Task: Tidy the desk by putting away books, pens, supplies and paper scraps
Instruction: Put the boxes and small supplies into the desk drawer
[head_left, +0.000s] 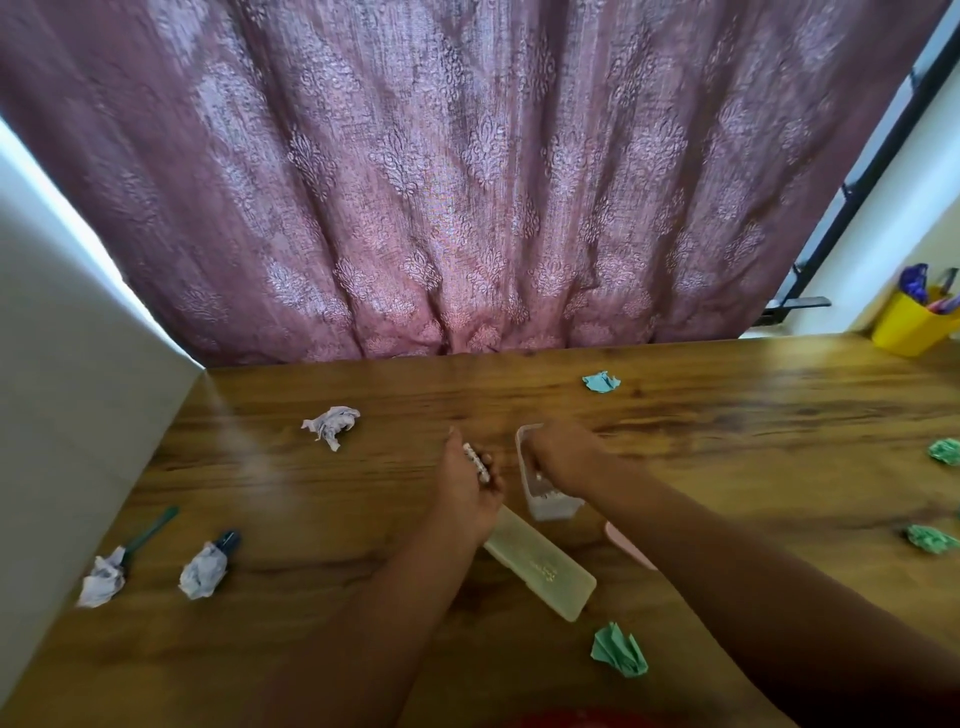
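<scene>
At the middle of the wooden desk (727, 415) my left hand (470, 488) grips a small white-patterned pen-like object (477, 462). Just to its right, my right hand (563, 460) reaches into a clear plastic box (540, 499), fingers curled inside it; what they hold is hidden. The box's translucent lid (543, 564) lies flat below my hands. Crumpled white paper balls (332, 425) (203, 571) (103, 579) and green or teal scraps (618, 652) (601, 382) (932, 538) (945, 449) are scattered about. A teal pen (153, 527) and a dark blue pen (228, 540) lie at the left.
A yellow cup (906, 325) with pens stands at the far right corner. A pink object (626, 543) shows beside my right forearm. A white wall (62, 415) borders the left side and a mauve curtain (467, 182) hangs behind the desk.
</scene>
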